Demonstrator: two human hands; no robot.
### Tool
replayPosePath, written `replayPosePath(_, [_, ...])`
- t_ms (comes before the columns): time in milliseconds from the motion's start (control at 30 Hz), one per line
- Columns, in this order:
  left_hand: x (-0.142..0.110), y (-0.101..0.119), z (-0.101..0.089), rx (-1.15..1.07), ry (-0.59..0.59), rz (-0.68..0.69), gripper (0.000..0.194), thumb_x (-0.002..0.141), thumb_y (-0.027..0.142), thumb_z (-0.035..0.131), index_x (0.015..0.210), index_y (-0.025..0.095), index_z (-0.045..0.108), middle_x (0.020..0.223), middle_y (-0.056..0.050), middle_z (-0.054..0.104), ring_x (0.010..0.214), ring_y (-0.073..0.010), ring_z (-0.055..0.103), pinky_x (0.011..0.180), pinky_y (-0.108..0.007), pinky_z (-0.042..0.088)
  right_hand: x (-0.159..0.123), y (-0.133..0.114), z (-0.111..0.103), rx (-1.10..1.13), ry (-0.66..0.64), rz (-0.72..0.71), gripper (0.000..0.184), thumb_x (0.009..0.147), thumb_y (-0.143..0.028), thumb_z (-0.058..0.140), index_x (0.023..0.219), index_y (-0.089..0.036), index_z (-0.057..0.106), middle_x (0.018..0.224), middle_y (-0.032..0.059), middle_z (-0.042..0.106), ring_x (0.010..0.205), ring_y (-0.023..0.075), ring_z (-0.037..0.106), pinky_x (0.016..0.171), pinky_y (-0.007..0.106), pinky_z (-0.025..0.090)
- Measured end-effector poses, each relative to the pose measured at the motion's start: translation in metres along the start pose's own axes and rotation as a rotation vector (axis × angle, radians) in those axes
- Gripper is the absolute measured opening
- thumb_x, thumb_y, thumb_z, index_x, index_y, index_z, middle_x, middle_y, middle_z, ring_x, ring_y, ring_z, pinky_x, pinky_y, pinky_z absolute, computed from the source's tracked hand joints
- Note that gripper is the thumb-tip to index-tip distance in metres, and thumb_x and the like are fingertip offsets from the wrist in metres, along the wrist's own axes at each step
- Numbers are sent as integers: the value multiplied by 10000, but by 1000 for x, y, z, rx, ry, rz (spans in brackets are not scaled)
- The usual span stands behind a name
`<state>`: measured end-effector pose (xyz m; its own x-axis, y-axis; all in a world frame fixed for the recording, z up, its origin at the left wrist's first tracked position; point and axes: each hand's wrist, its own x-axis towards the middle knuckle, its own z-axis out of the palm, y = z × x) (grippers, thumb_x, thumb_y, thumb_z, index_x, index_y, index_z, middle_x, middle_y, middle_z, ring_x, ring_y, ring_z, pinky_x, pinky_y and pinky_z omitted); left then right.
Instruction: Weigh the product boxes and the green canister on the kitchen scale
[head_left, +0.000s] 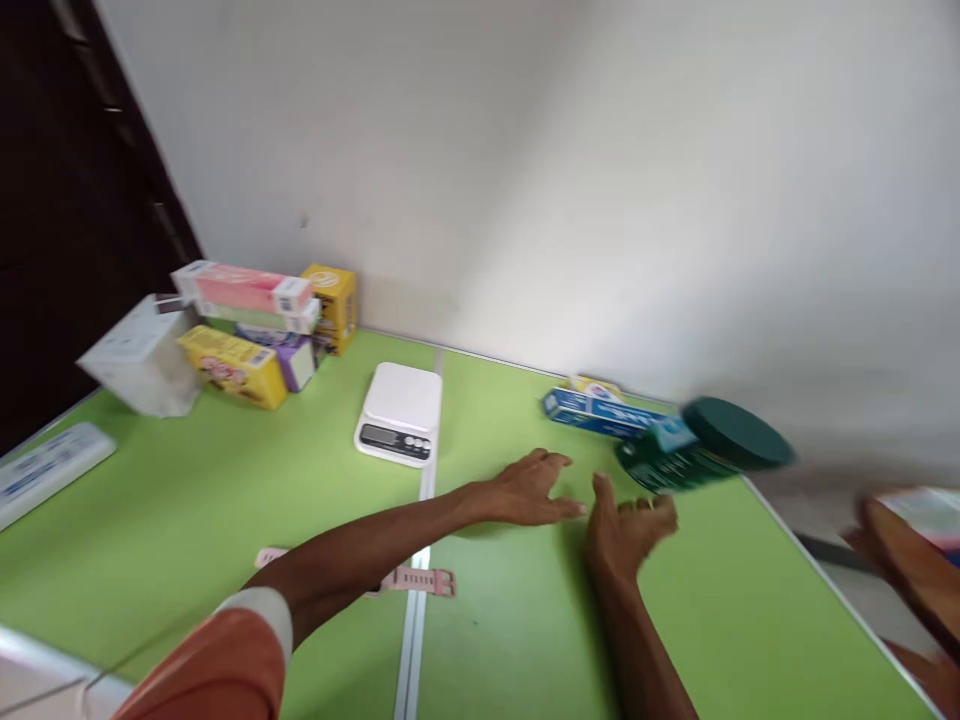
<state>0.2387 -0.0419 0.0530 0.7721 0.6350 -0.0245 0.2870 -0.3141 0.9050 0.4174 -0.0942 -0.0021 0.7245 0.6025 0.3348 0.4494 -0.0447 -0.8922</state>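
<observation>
My left hand (pixel 534 490) reaches over the green table (pixel 495 640), its fingers spread and nothing in them. My right hand (pixel 626 530) is close beside it, thumb raised and fingers apart, some slightly curled. Just beyond my right fingertips is a dark green jar (pixel 675 455) with a wide lid, leaning to the right in view and blurred. Whether the fingers touch the jar I cannot tell. Under my left forearm lies a pink-strapped watch (pixel 420 580), partly covered. A white kitchen scale (pixel 400 412) sits farther back, its pan bare.
Behind the jar lie a blue box (pixel 596 412) and a small yellow pack (pixel 596 388). Several cartons, including a yellow box (pixel 236 367), are stacked at back left near a white box (pixel 146 360). A white power strip (pixel 52 470) lies left. Another person's hand (pixel 904 565) shows at right.
</observation>
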Motion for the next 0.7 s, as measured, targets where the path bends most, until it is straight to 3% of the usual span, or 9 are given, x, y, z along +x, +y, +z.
replayPosePath(100, [-26,-7,-23,-59,85,-25,832,920,545,776,1628,210,497,1678,-211,530,1550,-404,548,1278,-603,472,-51,-26,13,168,-114,119,826,752,-676,870,1363,-244,522,1422,168,581,1456,425,573,1240,717,476])
replayPosePath(233, [-89,-7,-71,-168,343,-30,646,974,505,732,1510,169,603,1526,-222,659,1274,-330,738,1065,-515,636,-99,-99,49,332,-328,-39,666,848,-609,839,1353,-263,576,1447,138,640,1448,357,620,1278,672,456])
replayPosePath(333, [-148,-9,-113,-139,711,43,451,1034,466,643,1386,184,661,1328,-159,754,1136,-258,757,960,-425,655,-128,-160,90,429,-485,-176,585,907,-572,794,1366,-264,603,1441,141,666,1383,337,666,1225,636,515])
replayPosePath(433, [-208,-22,-153,47,1130,82,383,1060,464,597,1326,196,662,1254,-136,748,1137,-254,729,976,-408,628,-159,-202,135,488,-712,-194,539,946,-555,755,1381,-273,610,1471,153,669,1341,334,690,1173,608,558])
replayPosePath(567, [-284,-51,-198,347,1609,-9,466,1036,485,633,1393,188,593,1397,-179,650,1307,-316,640,1129,-480,551,-196,-226,187,522,-895,-255,516,957,-561,736,1362,-275,595,1439,146,675,1325,316,686,1167,574,561])
replayPosePath(700, [-339,-74,-229,616,1913,-130,800,936,474,774,1587,182,412,1655,-234,423,1601,-385,379,1346,-549,309,-219,-233,214,534,-955,-268,478,959,-577,726,1305,-269,607,1389,143,700,1288,313,693,1088,544,600])
